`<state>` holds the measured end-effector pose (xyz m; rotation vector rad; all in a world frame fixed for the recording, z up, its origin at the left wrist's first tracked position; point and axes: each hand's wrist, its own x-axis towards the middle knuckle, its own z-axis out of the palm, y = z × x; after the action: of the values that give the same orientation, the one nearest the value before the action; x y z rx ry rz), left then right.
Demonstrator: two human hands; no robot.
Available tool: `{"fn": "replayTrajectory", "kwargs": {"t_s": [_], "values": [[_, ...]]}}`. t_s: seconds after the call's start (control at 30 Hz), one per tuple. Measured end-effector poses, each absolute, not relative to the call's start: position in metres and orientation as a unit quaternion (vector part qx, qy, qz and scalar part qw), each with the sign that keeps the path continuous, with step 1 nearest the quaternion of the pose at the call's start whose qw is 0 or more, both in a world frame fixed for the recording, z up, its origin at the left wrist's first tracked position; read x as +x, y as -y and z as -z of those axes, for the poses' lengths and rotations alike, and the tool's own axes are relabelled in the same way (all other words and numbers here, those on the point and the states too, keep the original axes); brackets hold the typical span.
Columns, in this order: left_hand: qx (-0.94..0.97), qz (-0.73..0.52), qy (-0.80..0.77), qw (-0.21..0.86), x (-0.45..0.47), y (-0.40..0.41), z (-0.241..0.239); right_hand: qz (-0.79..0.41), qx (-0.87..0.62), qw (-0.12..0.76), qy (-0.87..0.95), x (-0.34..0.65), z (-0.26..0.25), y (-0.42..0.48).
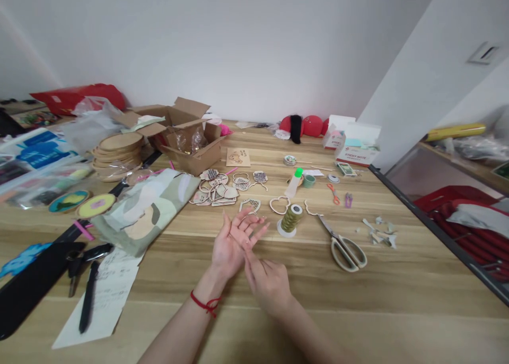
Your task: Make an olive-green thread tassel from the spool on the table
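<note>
My left hand [230, 247] is turned palm up above the table, its fingers spread and slightly bent, with a red cord bracelet on the wrist. At its palm, my right hand [267, 280] touches with a fingertip while the other fingers are curled in. Whether anything small lies inside the right hand is hidden. Just beyond them stands a spool of olive-green thread [292, 218]. Wooden cut-out frames [280, 205] lie behind the fingers, near a pile of printed wooden cut-outs [218, 189]. Scissors with pale handles [342, 247] lie open to the right.
Left are a camouflage-patterned bag [147, 210], a handwritten paper [113, 295], a black pen [88, 297] and keys [73, 271]. Behind stand an open cardboard box [199, 154], a green-capped bottle [294, 182] and sticky note boxes [358, 149]. Paper scraps [382, 234] lie right.
</note>
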<state>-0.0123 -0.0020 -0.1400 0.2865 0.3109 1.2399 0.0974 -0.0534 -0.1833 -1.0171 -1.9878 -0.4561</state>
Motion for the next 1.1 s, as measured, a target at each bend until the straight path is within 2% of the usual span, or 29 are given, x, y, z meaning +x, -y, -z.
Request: {"fn": "replayTrajectory", "kwargs": {"t_s": [0.3,0.67,1.1], "values": [[0.133,-0.579,-0.145,0.791,-0.012,0.002,0.139,0.145,-0.432,0.459,0.763,0.1,0.186,0.055],[0.147,-0.576,-0.147,0.791,-0.013,0.002,0.141,0.164,-0.412,0.413,0.795,0.098,0.192,0.056],[0.138,-0.565,-0.144,0.8,-0.012,0.001,0.143,0.149,-0.418,0.444,0.779,0.099,0.195,0.056]]}}
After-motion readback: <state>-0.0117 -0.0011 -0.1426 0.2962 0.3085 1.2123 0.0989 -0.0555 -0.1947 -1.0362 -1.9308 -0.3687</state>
